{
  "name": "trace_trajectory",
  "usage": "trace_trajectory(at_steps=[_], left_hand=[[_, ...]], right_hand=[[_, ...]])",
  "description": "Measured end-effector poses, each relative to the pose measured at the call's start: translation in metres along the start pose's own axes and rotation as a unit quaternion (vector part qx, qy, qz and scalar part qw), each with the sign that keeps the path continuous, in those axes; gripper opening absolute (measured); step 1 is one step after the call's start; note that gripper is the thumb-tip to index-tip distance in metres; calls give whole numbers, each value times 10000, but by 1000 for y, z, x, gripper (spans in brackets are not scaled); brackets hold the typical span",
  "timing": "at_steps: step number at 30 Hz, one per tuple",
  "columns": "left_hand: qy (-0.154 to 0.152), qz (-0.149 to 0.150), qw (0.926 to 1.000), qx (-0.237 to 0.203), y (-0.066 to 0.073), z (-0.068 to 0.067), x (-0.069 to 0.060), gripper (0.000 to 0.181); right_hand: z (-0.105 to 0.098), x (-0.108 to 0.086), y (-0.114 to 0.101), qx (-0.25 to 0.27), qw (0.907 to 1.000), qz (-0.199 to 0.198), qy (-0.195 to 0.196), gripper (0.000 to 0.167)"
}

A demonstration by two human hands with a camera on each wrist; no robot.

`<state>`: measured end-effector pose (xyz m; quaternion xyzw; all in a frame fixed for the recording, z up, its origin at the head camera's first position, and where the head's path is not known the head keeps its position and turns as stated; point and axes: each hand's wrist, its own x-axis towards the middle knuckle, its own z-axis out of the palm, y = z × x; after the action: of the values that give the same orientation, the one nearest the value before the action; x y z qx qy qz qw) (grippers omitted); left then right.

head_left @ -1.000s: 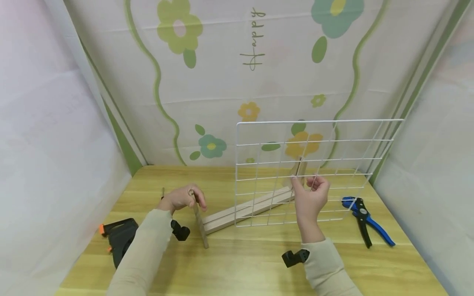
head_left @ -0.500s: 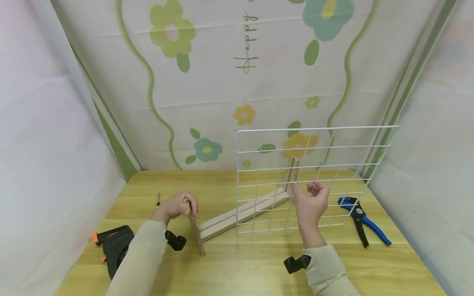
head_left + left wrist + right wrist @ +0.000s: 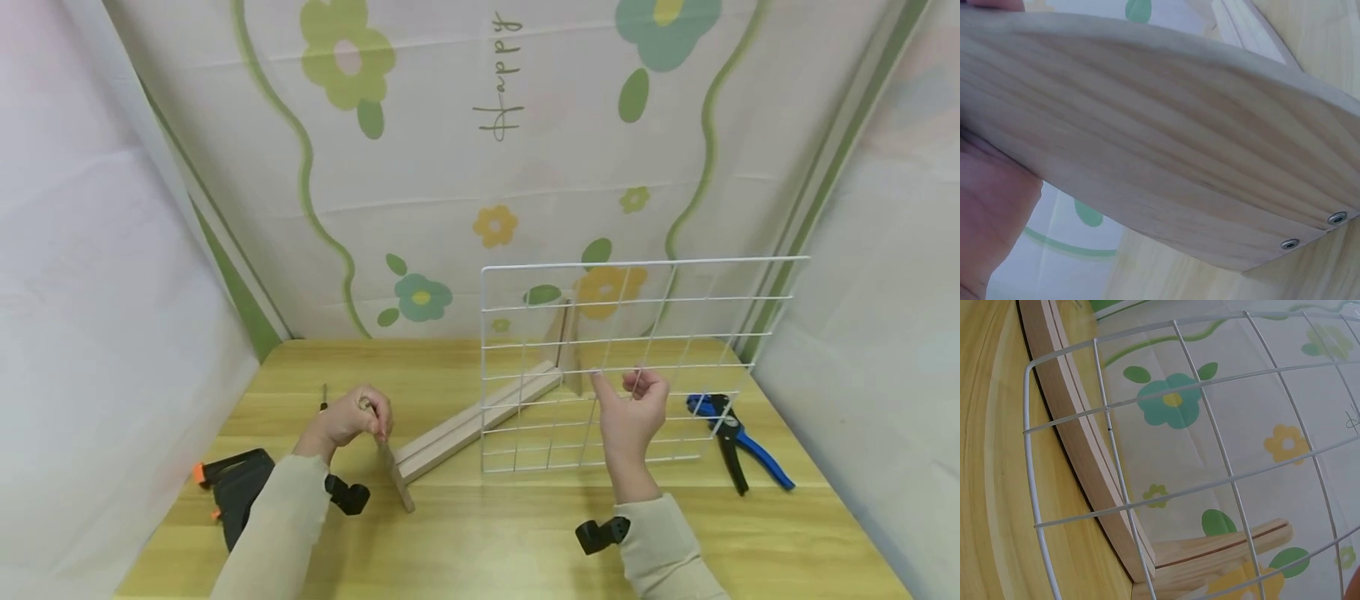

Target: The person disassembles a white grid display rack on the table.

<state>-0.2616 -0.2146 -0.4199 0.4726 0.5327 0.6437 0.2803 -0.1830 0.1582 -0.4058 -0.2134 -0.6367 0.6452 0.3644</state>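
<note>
A long wooden stand lies slantwise on the table, with a grooved beam [image 3: 461, 429] joining two upright end panels. My left hand [image 3: 352, 421] grips the top of the near-left end panel [image 3: 400, 483]. In the left wrist view that panel's face [image 3: 1147, 125] is large, with two metal screws [image 3: 1337, 218] near its lower edge. The far end panel [image 3: 572, 350] stands upright, with a groove down it, behind a white wire grid [image 3: 645, 263]. With thumb and fingers, my right hand [image 3: 632, 412] holds the grid upright, to the right of the beam. Its fingers barely show in the right wrist view.
Blue-and-black pliers [image 3: 738, 442] lie on the table's right side. To the left is a black tool with orange parts [image 3: 243, 492], partly behind my left sleeve. A thin dark tool [image 3: 324, 397] shows beyond my left wrist. A flowered curtain [image 3: 420, 167] closes the back.
The wooden stand has shifted left with my left hand, its far end panel sliding left behind the grid. My right hand keeps its hold on the grid, which sits slightly lower in view.
</note>
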Motion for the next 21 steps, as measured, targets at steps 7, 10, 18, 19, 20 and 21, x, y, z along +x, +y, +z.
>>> trace_trajectory(at_steps=[7,10,18,19,20,21], left_hand=[[332,-26,9994,30,2,5,-6,39],[417,-34,9991,75,4,6,-7,37],[538,53,9979,369,6,7,-16,38],[543,76,9977,393,6,8,-18,38],[541,112,9976,413,7,8,-20,38],[548,140,9975,415,7,9,-22,38]], right_hand=[[-2,-3,3,-61,10000,-14,-40,55],[-3,-3,4,-52,10000,-58,-48,56],[-3,-4,5,-48,9999,16,-112,58],[-3,-5,5,-43,9999,34,-137,58],[-3,-5,5,-33,9999,50,-162,59],[-3,-6,6,-34,9998,66,-184,59]])
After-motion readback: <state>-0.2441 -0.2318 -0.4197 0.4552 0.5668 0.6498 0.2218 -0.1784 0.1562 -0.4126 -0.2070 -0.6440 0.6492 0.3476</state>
